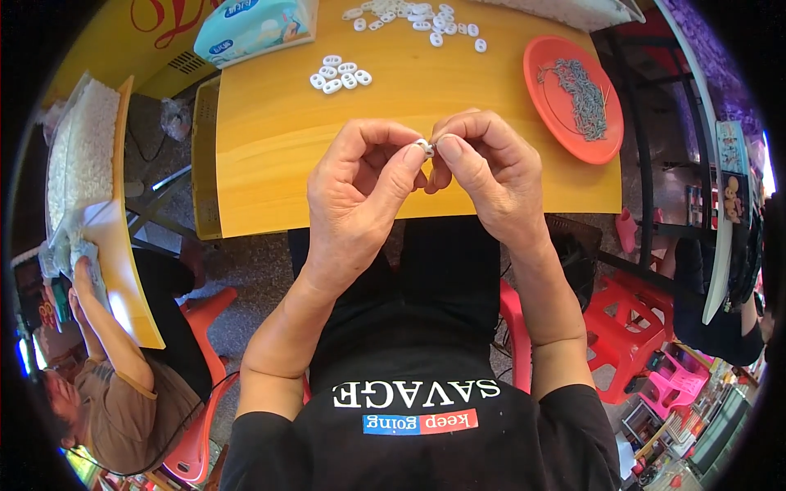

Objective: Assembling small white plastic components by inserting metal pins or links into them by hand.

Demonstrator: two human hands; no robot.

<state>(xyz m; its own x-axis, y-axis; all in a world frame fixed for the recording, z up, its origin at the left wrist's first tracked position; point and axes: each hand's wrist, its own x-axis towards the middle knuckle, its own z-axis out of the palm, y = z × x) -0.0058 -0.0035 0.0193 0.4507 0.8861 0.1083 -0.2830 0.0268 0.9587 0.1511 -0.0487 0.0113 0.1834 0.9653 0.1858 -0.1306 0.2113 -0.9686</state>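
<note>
A small white plastic oval piece (426,148) sits between the two hands, up above the near part of the yellow wooden-looking table (270,147). The left hand (358,180) pinches it with thumb and finger, perhaps because it is too tiny for a whole fist. The right hand (496,172) has its thumb and finger tips pressed together right beside it; whether they grip the piece or some tiny thing at its side, one cannot tell.

Just past the left hand lies a little group of white ovals with holes (349,81). A bigger heap of white ovals (421,10) lies farther away, beyond both hands. To the right of the right hand is a round red plastic plate (550,114) with thin grey metal screws (586,105), probably so they don't roll off. Both piles seem put within easy reach.
</note>
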